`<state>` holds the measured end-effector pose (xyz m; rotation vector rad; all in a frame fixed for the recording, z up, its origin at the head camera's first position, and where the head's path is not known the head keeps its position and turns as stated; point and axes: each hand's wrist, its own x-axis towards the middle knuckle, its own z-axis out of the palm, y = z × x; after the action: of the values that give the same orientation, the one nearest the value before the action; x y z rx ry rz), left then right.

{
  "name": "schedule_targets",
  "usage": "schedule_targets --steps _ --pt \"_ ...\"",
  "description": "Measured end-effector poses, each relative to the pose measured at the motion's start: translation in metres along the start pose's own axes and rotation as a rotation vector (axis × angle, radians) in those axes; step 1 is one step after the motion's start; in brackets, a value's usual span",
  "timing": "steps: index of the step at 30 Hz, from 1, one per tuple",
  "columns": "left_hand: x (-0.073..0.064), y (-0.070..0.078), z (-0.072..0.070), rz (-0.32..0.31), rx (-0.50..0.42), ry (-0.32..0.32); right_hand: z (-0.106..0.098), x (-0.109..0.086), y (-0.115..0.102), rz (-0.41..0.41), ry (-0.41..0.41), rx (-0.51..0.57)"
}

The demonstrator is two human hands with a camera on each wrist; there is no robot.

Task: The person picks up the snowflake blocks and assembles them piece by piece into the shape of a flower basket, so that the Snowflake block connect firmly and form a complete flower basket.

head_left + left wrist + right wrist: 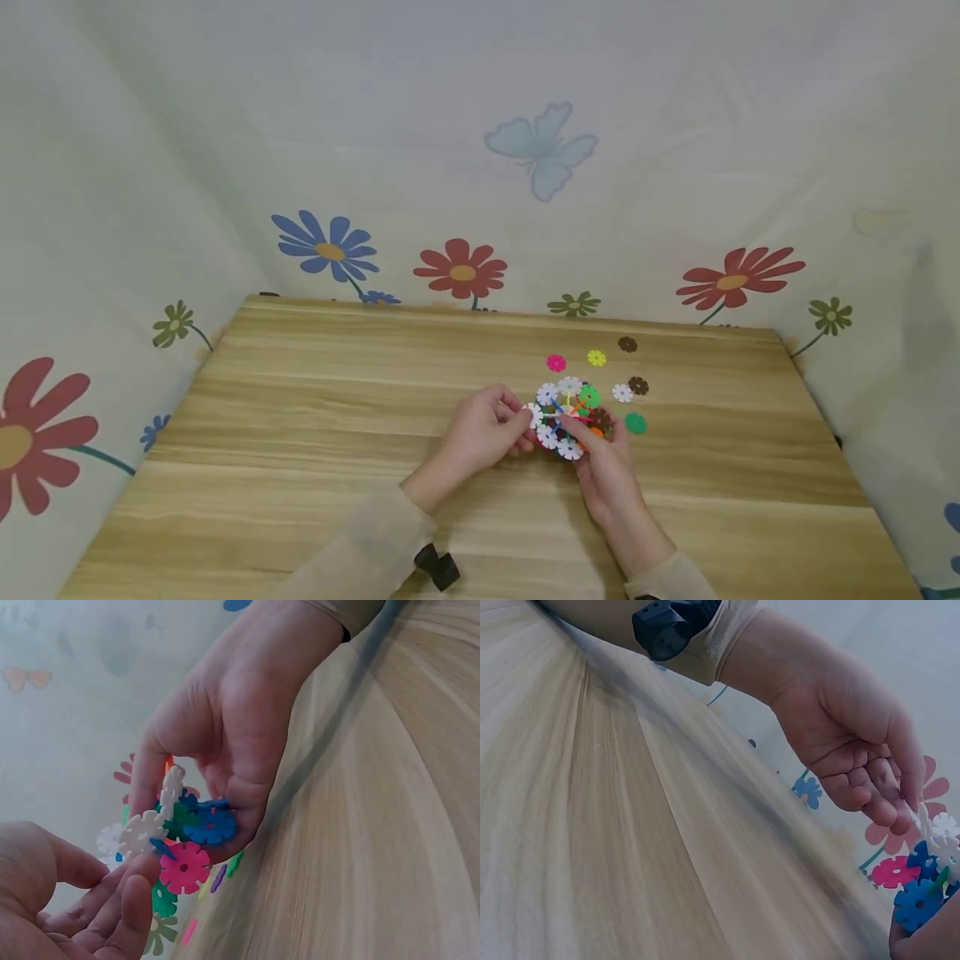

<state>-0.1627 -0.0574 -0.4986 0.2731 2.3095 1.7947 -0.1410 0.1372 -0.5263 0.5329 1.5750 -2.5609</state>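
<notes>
A cluster of interlocking plastic flower discs (569, 450) is held between both hands, just above the table. White discs ring its left and front sides; green, brown and orange ones show at the right. My right hand (611, 475) grips the cluster from the right, thumb over the top and fingers beneath. At its left edge, my left hand (483, 429) pinches a white disc (532, 415) between thumb and fingers. From the left wrist view, a pink disc (184, 868) and a blue disc (211, 827) show on the underside. Part of the cluster is hidden by the right hand.
Loose discs lie on the wooden table (315, 433) beyond and right of the hands: pink (556, 363), yellow (596, 358), white (622, 393), green (636, 423) and two brown. A flower-printed curtain (420, 150) stands behind the table. A black wrist device (437, 567) sits at the left sleeve.
</notes>
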Motion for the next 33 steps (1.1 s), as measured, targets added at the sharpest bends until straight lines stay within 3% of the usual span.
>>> schedule_targets --steps 17,33 --pt "0.0000 0.0018 -0.0058 -0.007 0.023 -0.088 0.0018 -0.0019 -0.0014 -0.066 0.033 -0.034" --pt "-0.0041 -0.0002 0.0008 0.014 -0.005 -0.078 -0.0004 -0.0022 0.0017 -0.031 0.010 -0.108"
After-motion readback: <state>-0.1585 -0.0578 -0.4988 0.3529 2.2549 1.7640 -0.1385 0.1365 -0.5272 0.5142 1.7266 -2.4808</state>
